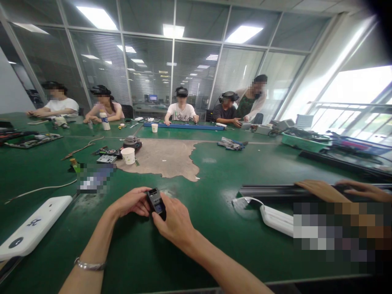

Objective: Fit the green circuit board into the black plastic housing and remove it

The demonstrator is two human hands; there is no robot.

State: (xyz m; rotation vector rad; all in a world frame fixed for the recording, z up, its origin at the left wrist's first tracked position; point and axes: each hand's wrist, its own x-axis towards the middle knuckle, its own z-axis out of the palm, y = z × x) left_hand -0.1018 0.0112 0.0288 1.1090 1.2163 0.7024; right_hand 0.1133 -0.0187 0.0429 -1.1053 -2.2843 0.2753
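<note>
A small black rectangular device (156, 201) with a small bluish panel is held over the green table (214, 245), near the middle of the view. My left hand (132, 203) grips its left side with bent fingers, and a silver bracelet (90, 265) circles that wrist. On the device's right side, my right hand (176, 218) is closed, its thumb near the lower end. Both hands touch the device; the fingertips behind it are hidden.
At left lie a white power bank (36, 224) and a pixelated phone (96, 178). A paper cup (128, 156) stands beside electronic parts ahead. Another person's hands (324, 190) rest at a black bar (269, 191) on the right. Several people sit across the table.
</note>
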